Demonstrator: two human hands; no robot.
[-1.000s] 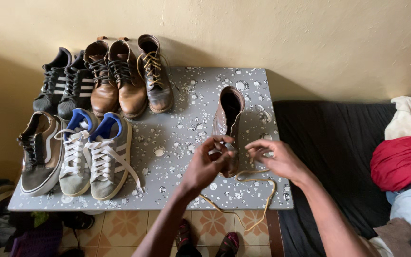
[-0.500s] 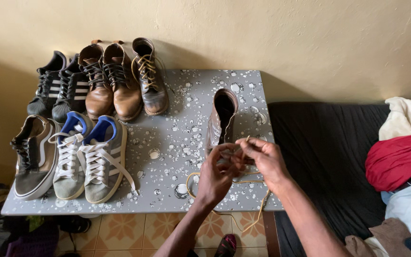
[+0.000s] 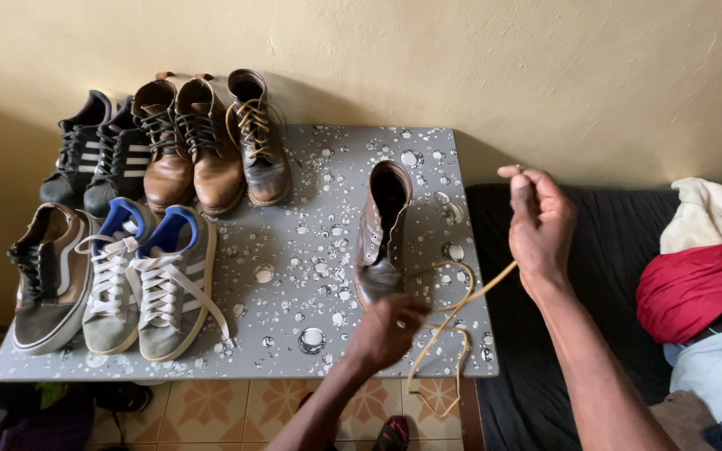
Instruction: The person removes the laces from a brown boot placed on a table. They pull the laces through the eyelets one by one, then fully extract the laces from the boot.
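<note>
Yellow wall behind grey speckled table (image 3: 311, 209). Brown boot (image 3: 380, 238) stands near table's right edge, toe toward viewer. Left hand (image 3: 388, 330) closed at boot toe, fingers hidden; grip on tan lace (image 3: 453, 305) unclear. Right hand (image 3: 539, 221) raised over dark couch (image 3: 620, 250), pinching lace taut. Lace end loops past table edge. Shoes (image 3: 139, 242) crowd left; clothes (image 3: 704, 276) cut off right.
</note>
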